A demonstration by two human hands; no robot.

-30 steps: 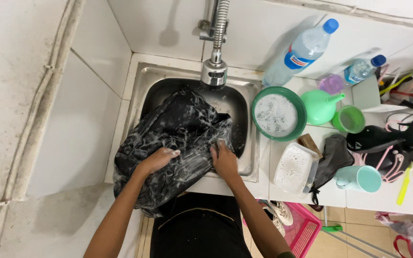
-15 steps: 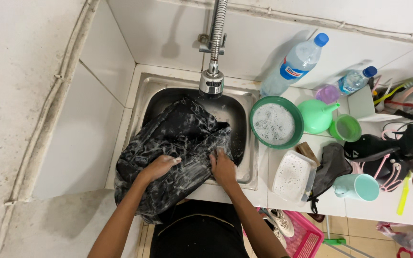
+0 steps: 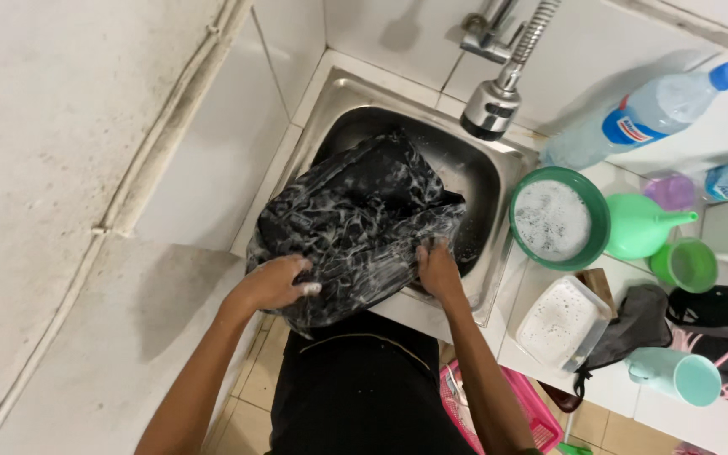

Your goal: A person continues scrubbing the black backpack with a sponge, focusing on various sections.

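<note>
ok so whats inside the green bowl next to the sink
The green bowl holds white soapy foam across nearly its whole inside. The foam hides the bottom, so anything beneath it cannot be seen. The bowl sits on the white counter, beside the steel sink.

Wet, soapy black cloth bag (image 3: 355, 227) lies glossy in a shiny metal sink (image 3: 482, 181).

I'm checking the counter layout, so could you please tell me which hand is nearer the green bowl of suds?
Right. The right hand grips the soapy black bag just left of the green bowl; the left hand is at the bag's far edge.
</note>
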